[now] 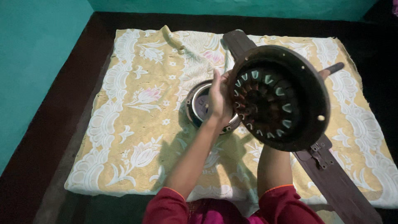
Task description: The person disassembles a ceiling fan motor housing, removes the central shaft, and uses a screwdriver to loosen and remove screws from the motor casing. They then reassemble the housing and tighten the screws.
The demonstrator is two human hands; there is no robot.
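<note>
The left hand (219, 99) gripped the left rim of a round, dark, rusty metal fan motor housing (278, 98) with pale winding loops inside, held tilted in the air above a yellow floral cloth (137, 124). The right hand was hidden behind the housing, so its grip could not be told. A shallow round metal cover (198, 107) lay on the cloth below, beside a long brown fan blade (336, 182).
</note>
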